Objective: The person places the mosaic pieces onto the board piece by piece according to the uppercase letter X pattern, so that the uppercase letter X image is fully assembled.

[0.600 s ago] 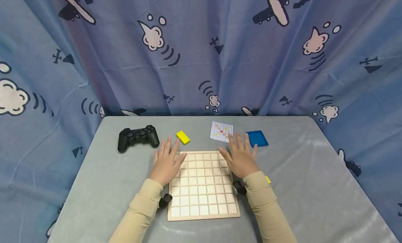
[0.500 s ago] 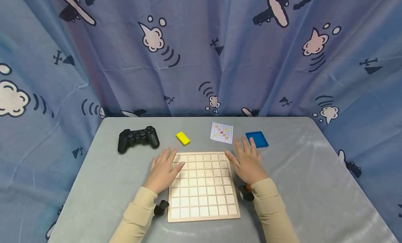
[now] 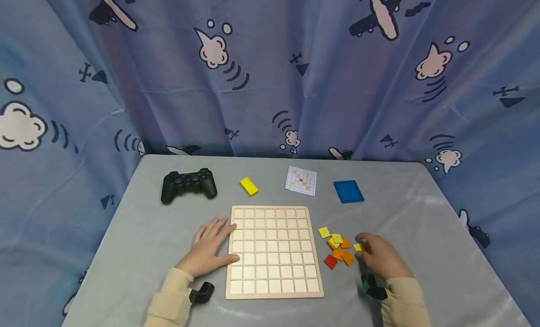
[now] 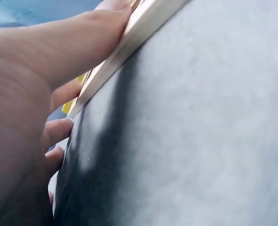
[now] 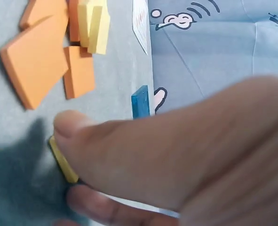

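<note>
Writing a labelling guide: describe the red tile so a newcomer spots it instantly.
Start at the wooden grid board in the head view. Just right of it lies a loose scatter of yellow and orange tiles; the red tile sits at its near left. Among these loose tiles, it's the only red one.

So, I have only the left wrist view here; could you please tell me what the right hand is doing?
Observer: The right hand pinches a yellow tile.
Operator: Thank you. Which loose piece lies nearest the person, please?
Observer: That is a red tile, just to the right of the wooden board.
Operator: And does any coloured piece show on the wooden board itself?
Observer: No, every square that shows there is plain, pale wood.
</note>
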A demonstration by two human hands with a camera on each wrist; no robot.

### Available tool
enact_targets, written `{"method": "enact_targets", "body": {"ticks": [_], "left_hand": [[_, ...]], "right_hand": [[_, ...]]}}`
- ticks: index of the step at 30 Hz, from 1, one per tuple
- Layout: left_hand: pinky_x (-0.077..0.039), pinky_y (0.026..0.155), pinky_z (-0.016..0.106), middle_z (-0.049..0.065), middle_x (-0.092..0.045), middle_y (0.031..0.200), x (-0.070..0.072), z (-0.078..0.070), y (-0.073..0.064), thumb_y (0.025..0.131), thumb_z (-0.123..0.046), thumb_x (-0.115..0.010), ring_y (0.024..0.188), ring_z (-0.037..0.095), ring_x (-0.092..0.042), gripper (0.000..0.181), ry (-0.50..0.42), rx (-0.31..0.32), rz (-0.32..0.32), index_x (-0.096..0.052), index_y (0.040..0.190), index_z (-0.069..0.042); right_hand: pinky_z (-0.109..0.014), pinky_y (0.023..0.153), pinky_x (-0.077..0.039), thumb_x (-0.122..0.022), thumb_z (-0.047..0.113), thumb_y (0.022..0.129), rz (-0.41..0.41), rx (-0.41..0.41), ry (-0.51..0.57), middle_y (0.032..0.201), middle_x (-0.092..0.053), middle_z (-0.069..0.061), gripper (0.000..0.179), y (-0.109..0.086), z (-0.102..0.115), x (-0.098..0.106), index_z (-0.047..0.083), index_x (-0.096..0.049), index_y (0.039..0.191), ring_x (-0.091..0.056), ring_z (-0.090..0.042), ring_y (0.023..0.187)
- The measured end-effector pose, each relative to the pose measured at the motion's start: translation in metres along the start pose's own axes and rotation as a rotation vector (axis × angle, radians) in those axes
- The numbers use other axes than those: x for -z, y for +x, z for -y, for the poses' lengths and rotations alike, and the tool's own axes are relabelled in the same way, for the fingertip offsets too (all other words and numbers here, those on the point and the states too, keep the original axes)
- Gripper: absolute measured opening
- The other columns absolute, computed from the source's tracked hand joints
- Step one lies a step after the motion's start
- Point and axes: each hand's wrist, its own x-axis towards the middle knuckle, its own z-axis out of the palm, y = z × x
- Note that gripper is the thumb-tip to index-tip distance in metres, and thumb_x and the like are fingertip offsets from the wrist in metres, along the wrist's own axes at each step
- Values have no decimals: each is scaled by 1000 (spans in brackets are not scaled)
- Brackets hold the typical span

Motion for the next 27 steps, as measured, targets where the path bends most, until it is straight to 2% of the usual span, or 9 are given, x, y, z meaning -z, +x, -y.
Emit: {"method": "enact_targets", "body": {"ticks": [3,8,13,18,22,27], "left_hand": [[1,115,58,9,-17,160,-3,3,-1,83,-56,-65,148,32,-8,81,12,-7,17,-35,149,-19],[1,115,57,7,-19,160,-5,6,-1,82,-58,-66,148,31,-9,82,12,-15,-5,-36,149,-21],[-12,112,56,4,-30,156,-5,9,2,75,-62,-69,145,29,-20,81,32,-38,-81,-46,144,-25],[-19,114,52,-2,-32,155,-3,12,4,73,-64,-70,145,24,-22,81,60,-40,-98,-49,141,-28],[-18,115,52,-2,-31,156,-4,15,2,74,-65,-68,145,26,-23,81,89,-73,-104,-47,143,-26],[-15,116,51,-2,-30,156,-6,19,2,79,-66,-62,146,25,-21,79,125,-94,-92,-42,146,-27]], "right_hand": [[-41,71,-49,-68,8,87,30,-19,11,92,-59,-10,37,-1,-6,-6,-5,-58,120,-52,-21,82],[-39,69,-50,-69,3,85,5,-6,26,90,-57,-10,31,-2,-9,-10,-4,-59,113,-53,-21,80],[-37,67,-49,-70,1,83,-27,-5,37,87,-55,-10,21,-1,-12,-12,-1,-59,101,-51,-20,77],[-35,63,-46,-72,2,82,-35,-23,51,81,-55,-7,18,0,-14,-9,1,-57,92,-50,-20,73],[-34,62,-47,-69,2,85,-55,-17,59,80,-59,-5,11,-2,-8,-1,2,-59,89,-52,-19,71],[-35,62,-51,-62,3,90,-149,3,92,84,-64,-10,5,-2,11,15,-1,-62,93,-57,-20,72]]}}
